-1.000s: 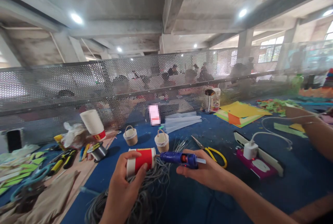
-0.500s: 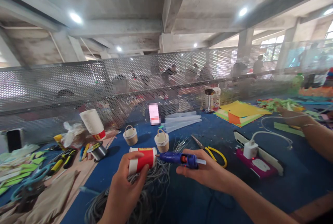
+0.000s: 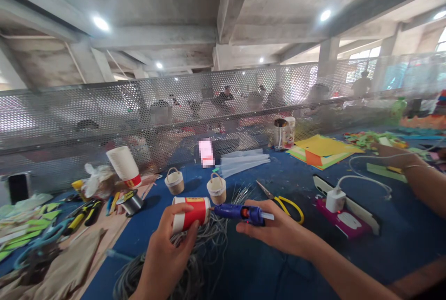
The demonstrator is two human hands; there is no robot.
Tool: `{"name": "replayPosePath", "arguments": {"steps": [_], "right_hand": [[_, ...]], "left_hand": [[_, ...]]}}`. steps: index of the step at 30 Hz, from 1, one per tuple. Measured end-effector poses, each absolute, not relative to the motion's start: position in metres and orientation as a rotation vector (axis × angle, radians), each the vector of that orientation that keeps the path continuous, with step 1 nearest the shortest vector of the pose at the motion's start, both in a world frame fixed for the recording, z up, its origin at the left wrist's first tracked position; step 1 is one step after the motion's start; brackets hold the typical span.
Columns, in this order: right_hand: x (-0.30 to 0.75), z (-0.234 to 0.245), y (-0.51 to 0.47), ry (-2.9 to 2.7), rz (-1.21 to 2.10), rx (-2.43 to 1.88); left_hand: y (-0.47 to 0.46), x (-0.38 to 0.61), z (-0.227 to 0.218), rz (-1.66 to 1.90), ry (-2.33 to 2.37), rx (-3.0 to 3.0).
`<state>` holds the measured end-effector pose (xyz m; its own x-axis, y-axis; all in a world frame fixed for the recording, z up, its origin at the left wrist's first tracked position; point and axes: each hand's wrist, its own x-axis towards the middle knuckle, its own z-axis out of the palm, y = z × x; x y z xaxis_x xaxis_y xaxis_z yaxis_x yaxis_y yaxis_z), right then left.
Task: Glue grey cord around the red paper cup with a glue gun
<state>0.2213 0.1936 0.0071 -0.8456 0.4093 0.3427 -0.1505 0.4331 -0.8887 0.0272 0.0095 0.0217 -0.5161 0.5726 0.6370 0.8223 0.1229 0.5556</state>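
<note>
My left hand [image 3: 171, 246] is closed around a red and white paper cup [image 3: 197, 213], which lies on its side in the air with one end toward the right. In my right hand [image 3: 275, 230] is a blue glue gun [image 3: 235, 212], its nozzle at the cup's right end; whether the tip touches cannot be made out. A translucent glue stick [image 3: 267, 216] pokes from the gun's back. Two small baskets with handles, a left basket [image 3: 174, 182] and a right basket [image 3: 216, 190], stand just behind the cup. Below the cup lies a tangle of grey cord [image 3: 188, 267].
Yellow-handled scissors [image 3: 287, 205] lie beyond my right hand. A purple power strip [image 3: 343, 221] with a white charger is to the right. Glue sticks [image 3: 244, 163], stacked paper cups [image 3: 122, 165] and a wire spool [image 3: 131, 201] stand farther back. Another person's arm [image 3: 418, 174] reaches in at right.
The glue stick has slid slightly forward into the gun. Both hands and the cup stay almost in place. The other person's hand at the right has shifted a little.
</note>
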Motion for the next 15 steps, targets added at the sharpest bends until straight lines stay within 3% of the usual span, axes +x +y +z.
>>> {"name": "replayPosePath", "arguments": {"steps": [15], "right_hand": [[0.2241,0.0106,0.1952,-2.167,1.466,-0.235]], "left_hand": [[0.0116,0.0272,0.022,-1.337,-2.098,-1.37]]}}
